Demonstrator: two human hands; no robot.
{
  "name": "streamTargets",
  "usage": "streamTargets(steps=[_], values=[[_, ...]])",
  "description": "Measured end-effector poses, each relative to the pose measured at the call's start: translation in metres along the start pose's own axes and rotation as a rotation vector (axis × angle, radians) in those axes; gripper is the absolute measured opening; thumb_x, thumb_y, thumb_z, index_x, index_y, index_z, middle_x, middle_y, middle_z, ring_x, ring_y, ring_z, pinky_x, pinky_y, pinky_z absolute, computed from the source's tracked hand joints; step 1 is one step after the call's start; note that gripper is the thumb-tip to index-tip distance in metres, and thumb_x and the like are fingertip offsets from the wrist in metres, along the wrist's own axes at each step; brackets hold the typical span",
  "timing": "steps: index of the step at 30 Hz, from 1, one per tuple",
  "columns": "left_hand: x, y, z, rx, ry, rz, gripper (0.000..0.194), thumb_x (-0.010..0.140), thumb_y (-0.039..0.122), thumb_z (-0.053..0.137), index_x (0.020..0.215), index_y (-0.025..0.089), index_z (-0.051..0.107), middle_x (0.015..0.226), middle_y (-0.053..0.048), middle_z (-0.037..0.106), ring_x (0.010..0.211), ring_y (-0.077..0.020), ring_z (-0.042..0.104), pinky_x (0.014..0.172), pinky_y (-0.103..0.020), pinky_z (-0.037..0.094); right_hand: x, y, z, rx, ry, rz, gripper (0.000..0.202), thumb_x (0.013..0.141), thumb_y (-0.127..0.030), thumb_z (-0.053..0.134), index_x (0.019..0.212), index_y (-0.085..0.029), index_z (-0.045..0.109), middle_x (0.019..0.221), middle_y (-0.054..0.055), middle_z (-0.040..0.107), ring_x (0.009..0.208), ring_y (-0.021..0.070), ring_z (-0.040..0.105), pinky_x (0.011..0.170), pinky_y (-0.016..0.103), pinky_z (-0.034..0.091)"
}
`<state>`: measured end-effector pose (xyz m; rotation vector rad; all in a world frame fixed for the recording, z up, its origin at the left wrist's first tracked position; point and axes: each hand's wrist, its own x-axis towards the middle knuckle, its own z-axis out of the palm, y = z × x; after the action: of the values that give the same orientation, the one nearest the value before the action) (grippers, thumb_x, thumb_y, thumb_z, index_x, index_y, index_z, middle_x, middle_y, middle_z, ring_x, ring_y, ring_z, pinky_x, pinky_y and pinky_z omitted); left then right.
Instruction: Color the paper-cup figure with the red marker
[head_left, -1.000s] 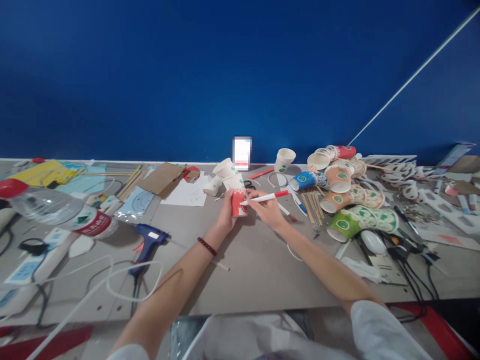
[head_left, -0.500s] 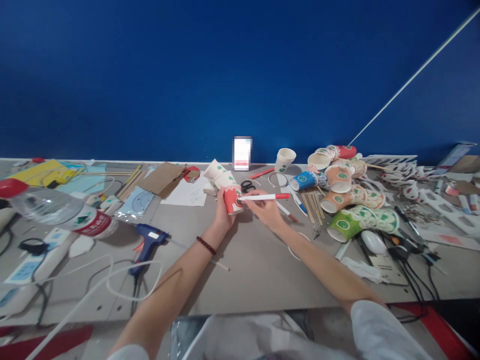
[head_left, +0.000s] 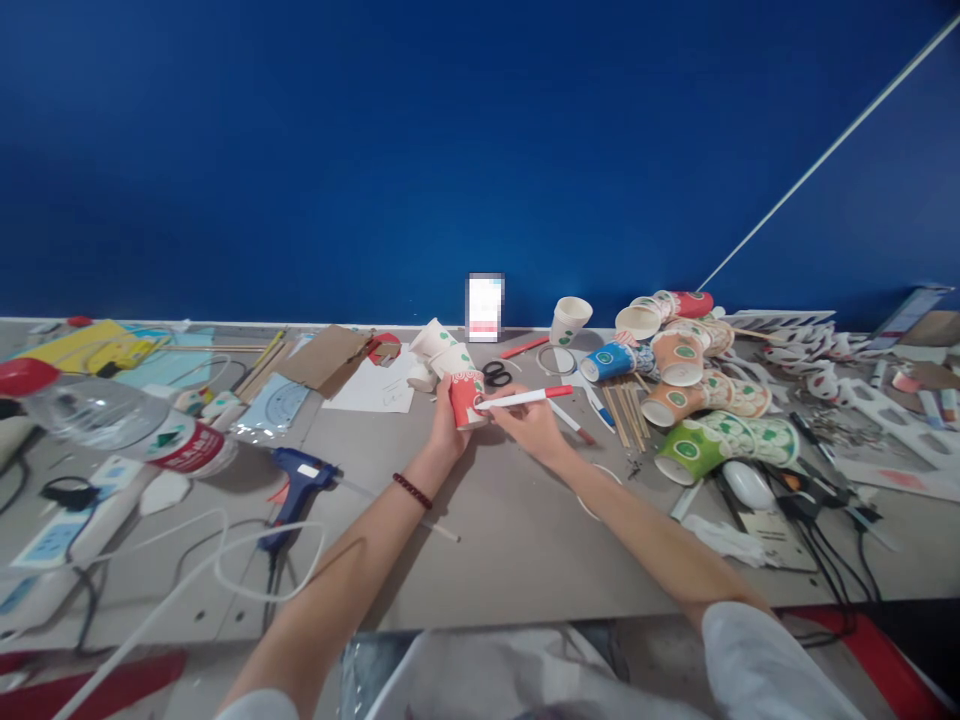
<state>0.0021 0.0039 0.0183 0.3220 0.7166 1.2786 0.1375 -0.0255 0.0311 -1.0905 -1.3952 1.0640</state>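
My left hand [head_left: 448, 425] is wrapped round a red paper cup [head_left: 466, 398] with a white pattern, held up off the table. Between the fingers of my right hand [head_left: 529, 420] is a white marker with a red end [head_left: 529, 397]. Its tip meets or nearly meets the side of the red cup; I cannot tell exactly. Just behind the red cup lie white paper cups [head_left: 448, 358] with green leaf prints. Black-handled scissors [head_left: 496, 374] rest behind my right hand.
A glue gun [head_left: 298, 490] and a plastic bottle [head_left: 112, 415] lie to the left. Several coloured paper cups [head_left: 679, 355] are piled at the right, beside wooden sticks [head_left: 626, 412]. A lit phone [head_left: 485, 307] stands against the blue wall. Cables cross both sides.
The marker has tilted, its red end lowered slightly and shifted left. My right hand has moved a little with it; the left hand and cup stay nearly still.
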Motion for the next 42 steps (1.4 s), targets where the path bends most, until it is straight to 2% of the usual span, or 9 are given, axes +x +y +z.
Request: streamTargets(steps=[4,11,17,22,25,29,34,38,42], values=[[0.0005,-0.0011,-0.0017,0.047,-0.035,0.015,0.053,0.090,0.062,0.052,0.089,0.012,0.071,0.070,-0.007,0.069,0.059,-0.0158,0.064,0.057,-0.026,0.052,0.0001,0.0011,-0.0002,0.018,-0.016,0.011,0.015,0.071,-0.034,0.075,0.077,-0.021,0.070,0.083,0.006,0.077,0.086,0.0251,0.075,0.077,0.037,0.061],[0.0014,-0.0016,-0.0016,0.026,-0.021,0.014,0.049,0.091,0.061,0.053,0.086,0.015,0.071,0.071,-0.006,0.069,0.059,-0.0159,0.064,0.055,-0.025,0.051,-0.0006,-0.0024,0.0006,0.012,0.010,0.026,0.018,0.074,-0.037,0.073,0.084,-0.022,0.069,0.086,0.005,0.077,0.081,0.0228,0.074,0.073,0.035,0.061],[-0.0014,-0.0008,-0.0009,0.080,-0.048,-0.004,0.054,0.090,0.064,0.050,0.088,0.014,0.070,0.067,-0.006,0.069,0.057,-0.0181,0.064,0.053,-0.028,0.050,0.0002,0.0002,0.0004,0.026,-0.021,0.030,0.006,0.069,-0.028,0.070,0.070,-0.023,0.067,0.079,0.005,0.076,0.097,0.0289,0.074,0.076,0.036,0.060],[-0.0019,-0.0002,0.0010,0.054,-0.030,-0.004,0.053,0.097,0.056,0.040,0.084,0.013,0.069,0.064,-0.006,0.067,0.056,-0.0168,0.061,0.055,-0.028,0.049,-0.0006,0.0004,0.0020,0.041,0.008,0.050,0.011,0.069,-0.030,0.070,0.076,-0.021,0.069,0.083,0.005,0.077,0.079,0.0237,0.074,0.068,0.034,0.059],[-0.0016,-0.0008,0.0018,0.035,-0.032,0.015,0.050,0.097,0.054,0.042,0.086,0.014,0.069,0.065,-0.004,0.066,0.055,-0.0147,0.058,0.054,-0.027,0.048,-0.0009,-0.0016,0.0027,0.042,0.020,0.052,0.015,0.072,-0.032,0.071,0.082,-0.021,0.069,0.083,0.005,0.076,0.077,0.0214,0.073,0.069,0.033,0.060],[-0.0010,-0.0015,0.0009,0.040,-0.020,0.020,0.051,0.098,0.052,0.039,0.086,0.013,0.069,0.068,-0.006,0.067,0.057,-0.0151,0.060,0.054,-0.026,0.048,-0.0006,-0.0012,0.0016,0.026,0.014,0.038,0.015,0.072,-0.032,0.071,0.082,-0.021,0.069,0.084,0.004,0.076,0.079,0.0221,0.074,0.071,0.033,0.060],[0.0000,-0.0016,-0.0009,0.086,-0.025,-0.011,0.054,0.093,0.062,0.045,0.089,0.014,0.069,0.065,-0.006,0.066,0.055,-0.0176,0.062,0.051,-0.028,0.047,-0.0004,0.0003,-0.0003,0.018,-0.025,0.018,0.007,0.068,-0.027,0.069,0.065,-0.022,0.068,0.069,0.004,0.073,0.100,0.0296,0.074,0.080,0.035,0.059],[-0.0015,-0.0001,0.0012,0.057,-0.024,-0.007,0.051,0.092,0.061,0.049,0.086,0.014,0.069,0.067,-0.005,0.066,0.056,-0.0156,0.061,0.053,-0.026,0.048,-0.0006,0.0006,0.0012,0.061,0.005,0.042,0.014,0.071,-0.032,0.071,0.078,-0.021,0.069,0.076,0.004,0.075,0.077,0.0234,0.074,0.069,0.033,0.059],[-0.0037,0.0013,0.0040,0.030,0.007,-0.007,0.048,0.094,0.056,0.047,0.086,0.013,0.069,0.065,-0.004,0.066,0.054,-0.0140,0.059,0.052,-0.025,0.046,-0.0008,0.0001,0.0021,0.056,0.004,0.040,0.018,0.074,-0.033,0.072,0.086,-0.020,0.069,0.084,0.005,0.076,0.080,0.0218,0.074,0.072,0.032,0.059]])
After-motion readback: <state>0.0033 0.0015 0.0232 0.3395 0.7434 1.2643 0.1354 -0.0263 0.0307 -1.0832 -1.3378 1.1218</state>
